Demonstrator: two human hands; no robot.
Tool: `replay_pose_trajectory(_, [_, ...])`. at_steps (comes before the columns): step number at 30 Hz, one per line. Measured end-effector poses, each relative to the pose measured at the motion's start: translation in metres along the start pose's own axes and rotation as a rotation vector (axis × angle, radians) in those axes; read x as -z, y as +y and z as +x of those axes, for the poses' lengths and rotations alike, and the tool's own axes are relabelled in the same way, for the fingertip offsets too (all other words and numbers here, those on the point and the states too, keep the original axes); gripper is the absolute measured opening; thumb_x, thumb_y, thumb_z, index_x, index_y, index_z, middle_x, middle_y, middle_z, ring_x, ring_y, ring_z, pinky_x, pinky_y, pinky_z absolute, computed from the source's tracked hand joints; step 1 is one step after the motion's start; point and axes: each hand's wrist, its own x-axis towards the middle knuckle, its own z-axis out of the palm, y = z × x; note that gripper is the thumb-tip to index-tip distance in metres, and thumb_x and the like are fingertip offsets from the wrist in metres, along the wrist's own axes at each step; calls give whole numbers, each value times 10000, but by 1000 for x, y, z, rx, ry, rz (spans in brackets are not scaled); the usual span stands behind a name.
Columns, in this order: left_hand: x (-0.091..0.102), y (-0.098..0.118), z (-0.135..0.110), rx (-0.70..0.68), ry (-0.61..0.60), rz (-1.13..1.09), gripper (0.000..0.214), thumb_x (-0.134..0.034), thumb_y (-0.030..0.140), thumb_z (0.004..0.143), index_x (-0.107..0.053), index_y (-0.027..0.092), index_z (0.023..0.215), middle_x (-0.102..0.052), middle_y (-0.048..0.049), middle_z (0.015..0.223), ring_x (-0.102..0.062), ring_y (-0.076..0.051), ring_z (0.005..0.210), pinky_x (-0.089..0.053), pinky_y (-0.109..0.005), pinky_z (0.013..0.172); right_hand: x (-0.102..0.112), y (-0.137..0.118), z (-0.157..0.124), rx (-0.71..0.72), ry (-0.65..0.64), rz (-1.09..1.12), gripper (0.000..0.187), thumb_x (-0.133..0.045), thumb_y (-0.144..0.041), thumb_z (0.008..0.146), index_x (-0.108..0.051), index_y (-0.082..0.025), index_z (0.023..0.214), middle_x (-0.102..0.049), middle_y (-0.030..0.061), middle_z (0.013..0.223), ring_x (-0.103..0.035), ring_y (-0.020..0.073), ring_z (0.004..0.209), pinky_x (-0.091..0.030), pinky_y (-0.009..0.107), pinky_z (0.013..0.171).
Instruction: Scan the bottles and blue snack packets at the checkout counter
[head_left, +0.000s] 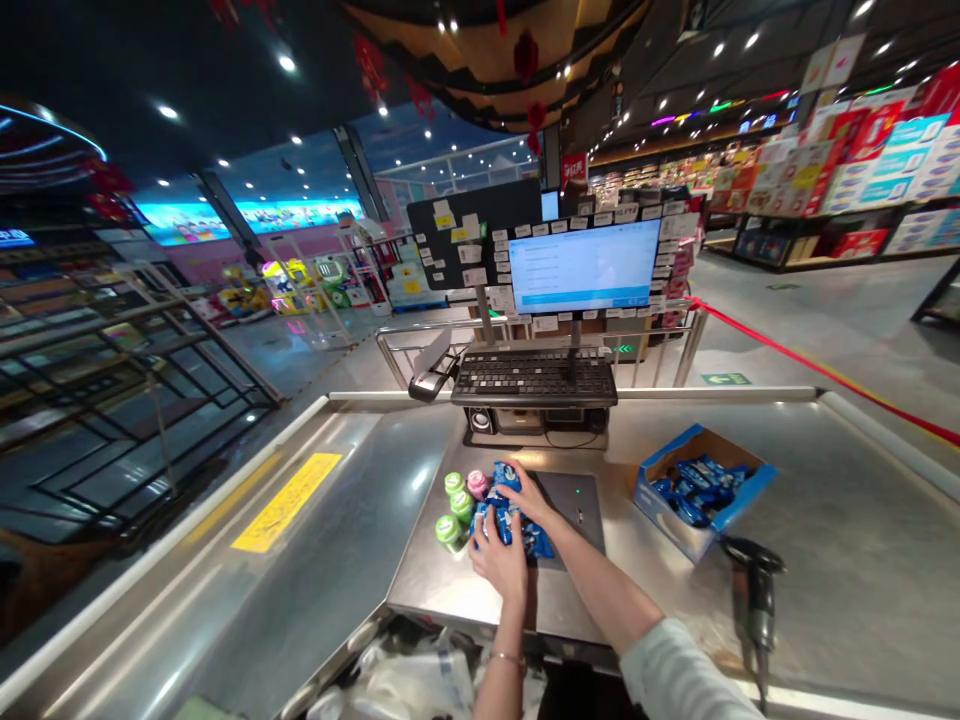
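Fingers of your left hand (501,562) and right hand (531,496) close around the heap of small glossy blue snack packets (537,545) on the steel bench (439,590), beside the round green and pink tubs (454,508); squeeze lightly so none slip.

Blue packets (504,520) with white print seen under hands. Small tubs (459,500) capped green, one pink. Desk (315,560) grey steel, yellow strip (287,502) laid on it. Cardboard box (701,492) blue outside, brown inside. Keyboard (534,377) black.
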Motion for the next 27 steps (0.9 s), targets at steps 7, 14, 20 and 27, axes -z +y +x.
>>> replay_pose_trajectory(7, [-21,2,2,-105,0,-338,442,-420,477,876,-583,214,1191,-526,-128,1267,-455,-277,1190,-344,-471,1008,14,5,-45,-4,36,52,549,-610,-352,748,-473,-265,1273,-543,38,1293,-528,210,1164,-405,352,1005])
replay_pose_trajectory(14, [-23,9,5,35,-81,-660,446,-439,517,851,-653,157,1004,-571,-130,1146,-527,-242,1098,-399,-417,988,14,-2,-56,-41,172,65,572,-636,-394,745,-480,-250,1276,-561,55,1274,-537,231,1152,-408,368,1007])
replay_pose_trajectory(20, [-24,32,-3,37,-137,-674,428,-433,519,854,-647,149,882,-620,-105,975,-580,-220,949,-460,-415,919,27,-3,-61,-95,390,76,532,-635,-451,737,-508,-222,1200,-590,84,1199,-576,243,1069,-443,405,960])
replay_pose_trajectory(27, [-2,114,-22,-204,-232,-779,317,-461,451,871,-643,201,941,-598,-95,1036,-556,-231,1016,-469,-439,925,96,-54,-65,-9,618,47,538,-594,-434,776,-447,-230,1251,-541,92,1249,-548,228,1099,-431,387,959])
